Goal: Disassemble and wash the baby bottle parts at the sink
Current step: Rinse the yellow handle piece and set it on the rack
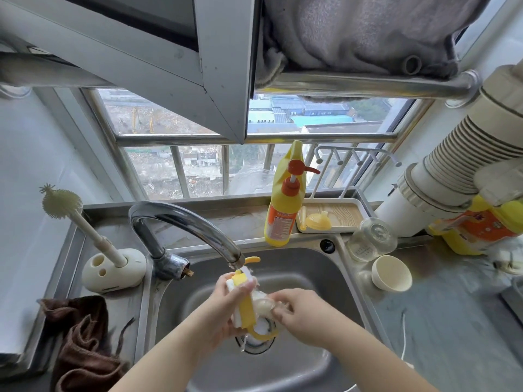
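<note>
Both hands meet under the faucet [195, 222]: left hand [226, 304] grips the yellow-and-white sponge brush [243, 304], long axis toward the spout, right hand [300, 312] pinching the clear nipple [264, 305] just right of it.

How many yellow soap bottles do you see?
2. One yellow pump bottle stands on the sink's back ledge; another yellow bottle lies on the right counter, partly hidden by a pipe.
</note>
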Demonstrator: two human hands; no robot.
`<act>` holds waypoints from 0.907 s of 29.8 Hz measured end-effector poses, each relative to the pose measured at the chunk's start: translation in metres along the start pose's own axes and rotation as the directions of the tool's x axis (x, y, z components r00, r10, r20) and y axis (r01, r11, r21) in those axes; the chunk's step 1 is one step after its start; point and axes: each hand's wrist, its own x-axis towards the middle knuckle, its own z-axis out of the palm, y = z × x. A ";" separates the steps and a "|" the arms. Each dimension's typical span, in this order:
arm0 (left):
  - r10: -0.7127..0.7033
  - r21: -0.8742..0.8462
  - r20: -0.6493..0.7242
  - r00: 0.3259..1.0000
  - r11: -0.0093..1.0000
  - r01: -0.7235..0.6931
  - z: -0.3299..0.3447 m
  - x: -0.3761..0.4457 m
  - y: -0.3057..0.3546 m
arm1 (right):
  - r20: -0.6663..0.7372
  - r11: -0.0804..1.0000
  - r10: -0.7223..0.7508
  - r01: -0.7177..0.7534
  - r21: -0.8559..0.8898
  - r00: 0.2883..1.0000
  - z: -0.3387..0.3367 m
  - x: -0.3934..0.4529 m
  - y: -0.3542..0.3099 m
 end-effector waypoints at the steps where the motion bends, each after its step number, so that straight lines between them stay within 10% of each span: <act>1: -0.002 0.007 -0.032 0.999 1.000 0.002 0.000 0.000 -0.001 | -0.018 1.000 0.023 -0.023 0.021 1.000 -0.003 -0.001 0.004; 11: -0.136 -0.124 -0.099 0.986 0.985 0.123 0.005 -0.004 0.001 | -0.108 0.826 0.117 -0.037 0.562 0.987 0.031 -0.009 0.015; 21: -0.068 0.048 0.134 0.989 0.997 0.062 -0.002 -0.011 -0.007 | -0.134 0.742 0.262 -0.111 0.661 0.956 0.002 -0.007 0.031; 27: 0.049 0.038 -0.046 0.998 0.998 -0.047 0.028 -0.007 -0.013 | -0.175 0.791 0.286 -0.129 0.599 0.942 -0.020 -0.016 0.048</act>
